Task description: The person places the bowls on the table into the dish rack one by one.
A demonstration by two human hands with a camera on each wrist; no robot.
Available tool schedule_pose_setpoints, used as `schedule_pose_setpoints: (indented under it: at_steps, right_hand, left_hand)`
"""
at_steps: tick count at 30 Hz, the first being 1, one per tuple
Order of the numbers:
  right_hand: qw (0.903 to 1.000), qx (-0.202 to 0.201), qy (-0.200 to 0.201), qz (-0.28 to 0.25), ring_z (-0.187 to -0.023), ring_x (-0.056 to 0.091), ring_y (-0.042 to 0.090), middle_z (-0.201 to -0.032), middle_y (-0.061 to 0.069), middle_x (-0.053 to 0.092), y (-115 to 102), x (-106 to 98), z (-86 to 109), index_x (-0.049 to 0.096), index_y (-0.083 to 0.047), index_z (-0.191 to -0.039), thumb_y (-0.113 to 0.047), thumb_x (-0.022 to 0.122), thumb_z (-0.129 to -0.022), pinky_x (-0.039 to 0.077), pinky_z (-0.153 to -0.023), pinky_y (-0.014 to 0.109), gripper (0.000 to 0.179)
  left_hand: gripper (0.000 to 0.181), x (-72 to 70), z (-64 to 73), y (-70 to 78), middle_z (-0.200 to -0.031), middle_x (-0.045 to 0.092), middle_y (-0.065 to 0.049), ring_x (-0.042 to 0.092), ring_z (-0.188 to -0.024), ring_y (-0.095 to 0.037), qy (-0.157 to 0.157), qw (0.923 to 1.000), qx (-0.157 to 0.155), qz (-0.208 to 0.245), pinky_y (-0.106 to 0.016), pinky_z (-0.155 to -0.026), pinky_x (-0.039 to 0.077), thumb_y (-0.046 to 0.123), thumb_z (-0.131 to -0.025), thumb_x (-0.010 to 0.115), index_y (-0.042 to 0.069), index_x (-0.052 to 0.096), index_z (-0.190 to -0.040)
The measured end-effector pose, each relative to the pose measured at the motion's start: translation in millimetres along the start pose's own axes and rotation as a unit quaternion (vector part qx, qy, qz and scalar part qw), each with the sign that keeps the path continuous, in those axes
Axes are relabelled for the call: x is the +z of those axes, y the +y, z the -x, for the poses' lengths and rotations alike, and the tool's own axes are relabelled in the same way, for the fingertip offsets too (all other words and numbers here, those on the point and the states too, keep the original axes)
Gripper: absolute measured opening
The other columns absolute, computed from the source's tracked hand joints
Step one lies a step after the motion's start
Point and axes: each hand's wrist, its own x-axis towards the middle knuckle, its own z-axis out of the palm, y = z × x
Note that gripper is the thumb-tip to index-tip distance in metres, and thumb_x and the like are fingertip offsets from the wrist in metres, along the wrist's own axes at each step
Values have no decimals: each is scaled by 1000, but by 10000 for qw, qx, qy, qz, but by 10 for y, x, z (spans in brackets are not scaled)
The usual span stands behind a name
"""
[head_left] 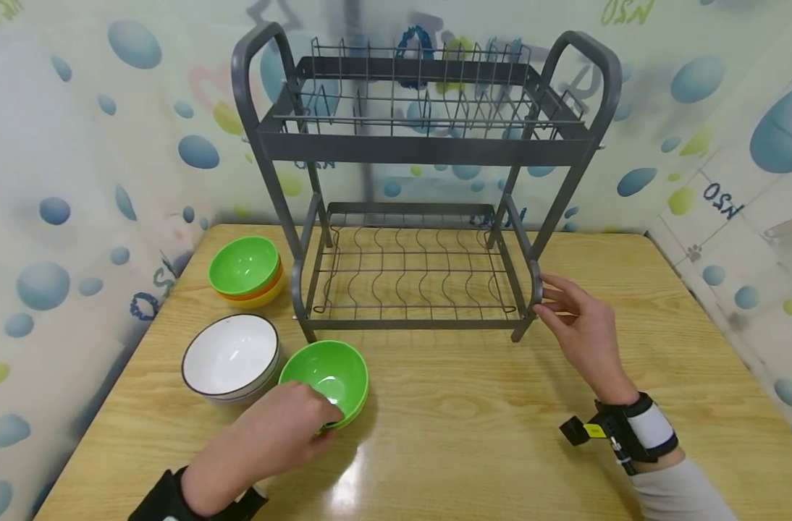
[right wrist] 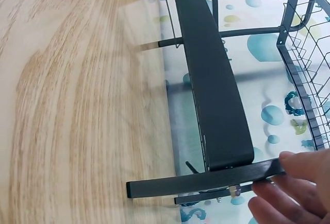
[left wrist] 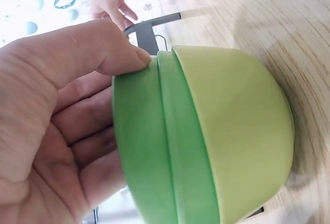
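My left hand (head_left: 275, 430) pinches the near rim of a small stack of green bowls (head_left: 324, 363) at the table's front left. In the left wrist view the thumb lies on the outside of the upper green bowl (left wrist: 142, 131), with a yellow-green bowl (left wrist: 242, 126) nested under it. My right hand (head_left: 585, 329) grips the lower right side bar of a dark grey two-tier dish rack (head_left: 428, 150). In the right wrist view thumb and fingers lie on either side of the rack's leg (right wrist: 206, 180). The fingertips inside the bowl are partly hidden.
Left of the rack stands another stack of bowls, green (head_left: 245, 265) on top with orange and yellow below. White bowls with a dark rim (head_left: 232, 354) sit beside the held stack. Everything stands on a wooden table (head_left: 448, 420) against a patterned wall covering (head_left: 83, 181).
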Motion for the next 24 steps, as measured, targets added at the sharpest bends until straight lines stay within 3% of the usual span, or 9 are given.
schedule_pose_setpoints:
  at_steps: [8, 12, 15, 18, 22, 24]
  right_hand:
    - [10000, -4, 58, 37, -83, 55, -19, -109, 14, 72, 11, 13, 12, 58, -17, -133, -11, 71, -83, 46, -66, 2, 51]
    - [9999, -65, -74, 129, -87, 66, 1, -107, 13, 72, 13, -13, 9, 56, -17, -135, -12, 71, -84, 50, -66, 6, 53]
    - [9994, -156, -95, 281, -90, 69, 20, -110, 13, 71, -3, -35, 7, 57, -16, -134, -11, 72, -83, 57, -68, 23, 53]
    - [9976, -371, 77, 585, -96, 66, 29, -115, 15, 69, -51, -51, 13, 60, -11, -130, -9, 74, -80, 58, -72, 42, 51]
    - [9911, -915, 340, 901, -106, 60, 33, -121, 16, 65, -191, -72, 9, 64, -6, -123, -7, 78, -75, 52, -85, 49, 50]
    - [9868, -1333, 265, 879, -109, 59, 31, -122, 14, 65, -292, -82, 4, 65, -7, -122, -7, 80, -73, 49, -89, 48, 51]
  left_hand:
    - [26, -14, 46, 37, -55, 43, 18, 32, -51, 4, 424, 9989, 16, -181, -17, -47, 32, 11, -70, 72, 23, 52, -59]
    - [26, -57, 56, 50, -55, 43, 18, 32, -51, 4, 698, 9969, 91, -345, -17, -45, 32, 10, -68, 71, 24, 52, -60]
    - [23, -111, 40, 69, -55, 45, 18, 32, -51, 5, 1021, 9933, 234, -481, -16, -45, 33, 9, -66, 72, 23, 54, -61]
    - [21, -157, 4, 82, -56, 48, 17, 34, -52, 7, 1406, 9873, 488, -563, -13, -47, 35, 9, -65, 74, 22, 57, -64]
    - [20, -203, -71, 101, -58, 50, 16, 38, -54, 6, 1803, 9776, 957, -514, -10, -49, 36, 9, -65, 75, 21, 60, -69]
    - [20, -221, -118, 122, -60, 51, 15, 39, -55, 5, 1934, 9729, 1184, -442, -9, -50, 36, 7, -66, 75, 20, 61, -71]
